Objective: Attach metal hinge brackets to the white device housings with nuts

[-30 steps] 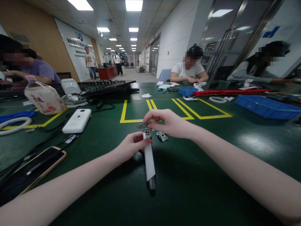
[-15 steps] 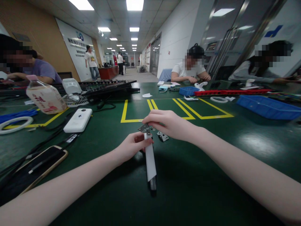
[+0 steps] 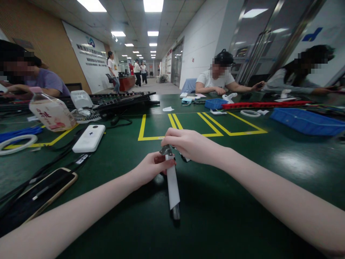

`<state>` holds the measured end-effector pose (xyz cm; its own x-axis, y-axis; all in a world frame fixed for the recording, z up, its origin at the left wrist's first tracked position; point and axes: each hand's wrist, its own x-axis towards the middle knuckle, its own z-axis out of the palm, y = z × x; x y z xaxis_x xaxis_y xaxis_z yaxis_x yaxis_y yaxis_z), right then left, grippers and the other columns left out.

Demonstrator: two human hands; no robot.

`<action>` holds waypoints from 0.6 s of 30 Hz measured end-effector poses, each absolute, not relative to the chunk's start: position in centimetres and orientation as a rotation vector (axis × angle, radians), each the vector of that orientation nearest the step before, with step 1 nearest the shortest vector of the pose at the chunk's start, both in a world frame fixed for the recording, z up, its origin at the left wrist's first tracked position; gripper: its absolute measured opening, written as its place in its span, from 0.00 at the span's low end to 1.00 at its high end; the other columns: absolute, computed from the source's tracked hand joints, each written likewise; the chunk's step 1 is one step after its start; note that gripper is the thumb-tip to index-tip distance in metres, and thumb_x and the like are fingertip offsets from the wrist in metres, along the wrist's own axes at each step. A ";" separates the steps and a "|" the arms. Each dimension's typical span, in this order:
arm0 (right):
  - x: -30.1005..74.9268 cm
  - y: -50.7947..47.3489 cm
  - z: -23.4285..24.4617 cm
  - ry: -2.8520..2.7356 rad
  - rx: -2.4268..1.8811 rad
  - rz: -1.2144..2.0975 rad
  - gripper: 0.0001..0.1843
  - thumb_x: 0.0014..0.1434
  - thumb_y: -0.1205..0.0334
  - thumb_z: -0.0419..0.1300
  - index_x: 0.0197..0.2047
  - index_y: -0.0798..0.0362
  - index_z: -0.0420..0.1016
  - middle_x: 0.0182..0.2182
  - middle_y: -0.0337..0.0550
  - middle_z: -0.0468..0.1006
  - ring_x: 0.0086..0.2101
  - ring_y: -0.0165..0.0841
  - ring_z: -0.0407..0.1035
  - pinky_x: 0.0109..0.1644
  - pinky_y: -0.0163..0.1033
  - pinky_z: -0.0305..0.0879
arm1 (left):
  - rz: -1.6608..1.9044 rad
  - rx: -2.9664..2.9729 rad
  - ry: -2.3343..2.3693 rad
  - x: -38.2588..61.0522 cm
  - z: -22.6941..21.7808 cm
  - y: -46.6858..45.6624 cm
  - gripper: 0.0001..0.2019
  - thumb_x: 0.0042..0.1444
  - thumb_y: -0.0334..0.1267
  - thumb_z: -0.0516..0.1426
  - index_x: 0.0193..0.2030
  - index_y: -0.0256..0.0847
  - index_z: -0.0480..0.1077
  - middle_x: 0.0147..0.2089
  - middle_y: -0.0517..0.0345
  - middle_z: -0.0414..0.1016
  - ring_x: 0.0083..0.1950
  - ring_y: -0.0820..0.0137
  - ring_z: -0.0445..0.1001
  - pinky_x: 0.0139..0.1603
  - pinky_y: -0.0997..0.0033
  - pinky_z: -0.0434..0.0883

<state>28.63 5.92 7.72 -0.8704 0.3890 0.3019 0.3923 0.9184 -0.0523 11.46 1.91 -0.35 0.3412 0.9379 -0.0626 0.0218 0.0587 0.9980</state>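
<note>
My left hand (image 3: 155, 165) is closed around the upper end of a long, narrow bar (image 3: 173, 185) with a white cover and a dark end that points towards me. At its far end sits a small shiny metal plate (image 3: 166, 150). My right hand (image 3: 183, 142) is closed over this plate, with thumb and fingers at its edge; the fingertips are partly hidden. Another small metal piece (image 3: 185, 158) lies on the table, mostly covered by my right hand.
On the left lie a phone (image 3: 40, 194), a white power bank (image 3: 89, 138), cables and a bottle (image 3: 51, 109). Yellow tape (image 3: 183, 137) marks the green table ahead. Blue trays (image 3: 307, 120) and a red strip (image 3: 266, 104) lie to the right. Several people sit around the table.
My right hand has dropped slightly onto the metal plate, which has tilted, and now hides more of the loose metal piece. A seated person across the table has stretched out an arm.
</note>
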 end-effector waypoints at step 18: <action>27.5 5.0 6.1 -2.693 -0.487 0.338 0.15 0.66 0.68 0.44 0.44 0.55 0.71 0.43 0.46 0.67 0.37 0.29 0.65 0.40 0.35 0.63 | 0.958 1.290 0.934 11.7 0.0 1.6 0.12 0.50 0.42 0.63 0.34 0.34 0.71 0.29 0.59 0.71 0.32 0.71 0.71 0.34 0.70 0.69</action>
<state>27.48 5.04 6.13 -0.8670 0.3785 0.3240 0.2868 0.9109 -0.2966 11.68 1.56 -0.04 0.3346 0.9421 -0.0225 -0.0461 0.0402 0.9981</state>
